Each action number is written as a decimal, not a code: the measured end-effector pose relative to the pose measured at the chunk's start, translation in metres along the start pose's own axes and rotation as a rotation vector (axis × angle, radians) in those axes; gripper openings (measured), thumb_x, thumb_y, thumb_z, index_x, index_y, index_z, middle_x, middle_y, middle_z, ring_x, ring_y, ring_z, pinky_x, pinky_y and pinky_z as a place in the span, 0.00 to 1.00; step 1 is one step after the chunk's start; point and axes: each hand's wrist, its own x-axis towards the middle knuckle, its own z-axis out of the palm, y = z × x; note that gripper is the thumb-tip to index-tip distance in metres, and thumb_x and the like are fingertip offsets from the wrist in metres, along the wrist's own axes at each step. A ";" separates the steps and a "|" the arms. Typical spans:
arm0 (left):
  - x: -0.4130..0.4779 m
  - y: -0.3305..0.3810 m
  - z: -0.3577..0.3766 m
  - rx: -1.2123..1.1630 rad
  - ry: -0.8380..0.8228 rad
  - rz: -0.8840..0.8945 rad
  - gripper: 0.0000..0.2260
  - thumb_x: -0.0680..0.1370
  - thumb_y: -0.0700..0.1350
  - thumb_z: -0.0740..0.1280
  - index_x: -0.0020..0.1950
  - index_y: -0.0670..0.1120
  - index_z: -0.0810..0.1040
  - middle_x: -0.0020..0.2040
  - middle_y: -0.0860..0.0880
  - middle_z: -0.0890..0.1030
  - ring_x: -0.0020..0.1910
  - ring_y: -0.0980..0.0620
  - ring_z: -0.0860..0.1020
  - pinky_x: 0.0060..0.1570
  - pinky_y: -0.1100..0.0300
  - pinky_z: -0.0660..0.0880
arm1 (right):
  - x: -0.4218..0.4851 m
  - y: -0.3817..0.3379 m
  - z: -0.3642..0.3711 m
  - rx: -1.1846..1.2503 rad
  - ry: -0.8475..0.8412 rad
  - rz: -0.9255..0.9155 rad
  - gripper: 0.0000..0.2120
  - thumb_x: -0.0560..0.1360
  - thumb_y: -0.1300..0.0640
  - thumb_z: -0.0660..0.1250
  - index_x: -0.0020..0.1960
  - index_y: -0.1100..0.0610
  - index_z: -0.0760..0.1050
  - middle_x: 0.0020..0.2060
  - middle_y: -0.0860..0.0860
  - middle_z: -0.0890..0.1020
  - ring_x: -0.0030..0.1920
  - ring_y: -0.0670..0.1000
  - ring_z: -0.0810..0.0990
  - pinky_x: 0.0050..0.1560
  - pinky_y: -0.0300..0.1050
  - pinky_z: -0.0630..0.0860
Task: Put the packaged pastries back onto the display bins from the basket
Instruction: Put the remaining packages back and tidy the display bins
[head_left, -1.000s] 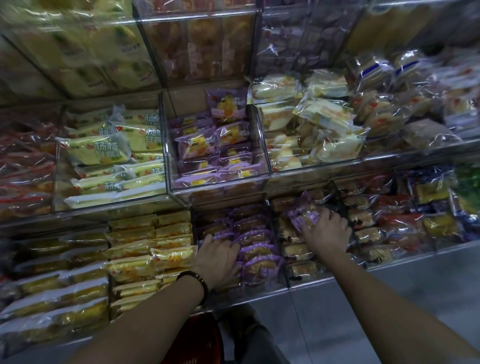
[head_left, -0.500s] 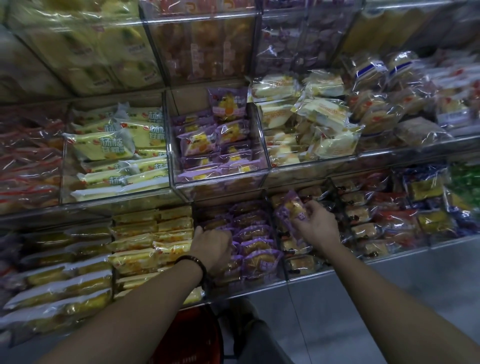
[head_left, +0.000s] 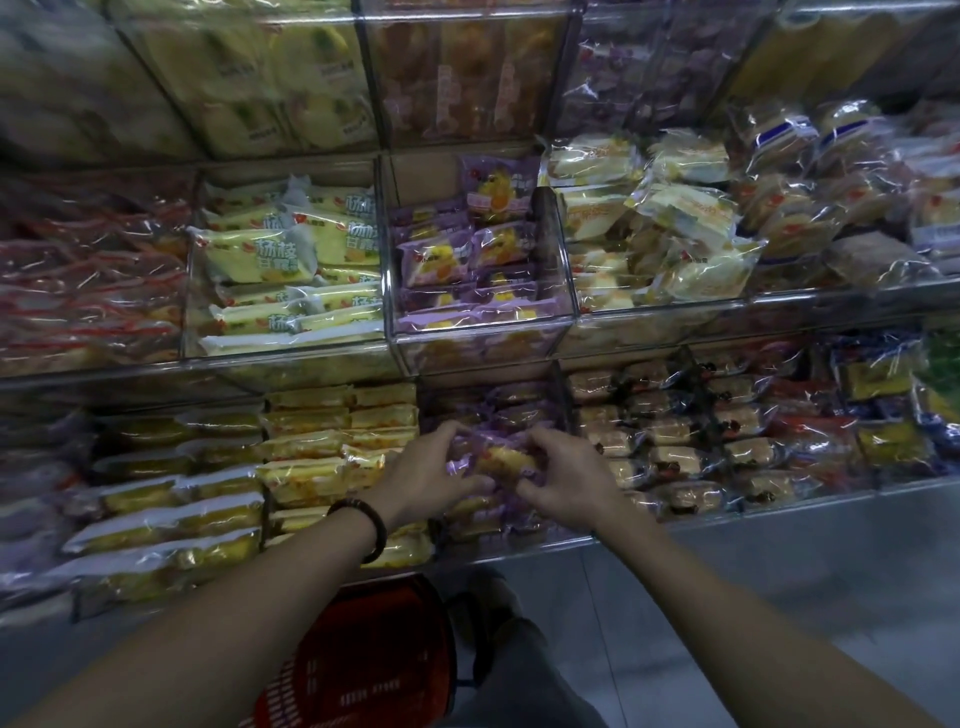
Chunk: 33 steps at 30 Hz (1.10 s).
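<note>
Three tiers of clear bins (head_left: 483, 332) crammed with wrapped pastries fill the wall, and open grey floor (head_left: 779, 571) lies below the bottom shelf edge to the right. One red basket (head_left: 374, 660) sits low by the person's legs. Over the bottom purple bin (head_left: 524, 402), the left hand (head_left: 426, 478) and right hand (head_left: 566, 478) each pinch an end of one purple pastry pack (head_left: 501, 460). One dark bracelet (head_left: 363, 525) circles the left wrist.
</note>
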 end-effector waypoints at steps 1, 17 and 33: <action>-0.006 -0.004 0.001 0.014 0.015 0.023 0.32 0.66 0.71 0.75 0.66 0.66 0.70 0.57 0.63 0.81 0.56 0.55 0.81 0.59 0.44 0.76 | -0.003 -0.004 0.009 -0.001 -0.013 -0.027 0.21 0.65 0.43 0.69 0.57 0.46 0.77 0.48 0.46 0.84 0.48 0.52 0.83 0.45 0.49 0.79; -0.024 -0.035 0.037 0.273 -0.136 0.186 0.09 0.78 0.54 0.68 0.51 0.50 0.84 0.47 0.49 0.85 0.47 0.48 0.83 0.43 0.59 0.75 | -0.018 -0.024 0.071 -0.288 -0.264 -0.175 0.18 0.72 0.51 0.70 0.62 0.47 0.79 0.54 0.53 0.80 0.55 0.59 0.80 0.43 0.52 0.80; -0.013 -0.030 0.059 0.731 -0.051 0.112 0.09 0.80 0.52 0.69 0.60 0.55 0.79 0.53 0.50 0.85 0.52 0.46 0.85 0.47 0.54 0.78 | -0.020 -0.024 0.103 -0.501 -0.219 -0.166 0.17 0.56 0.56 0.84 0.42 0.50 0.84 0.35 0.48 0.84 0.31 0.53 0.83 0.32 0.43 0.76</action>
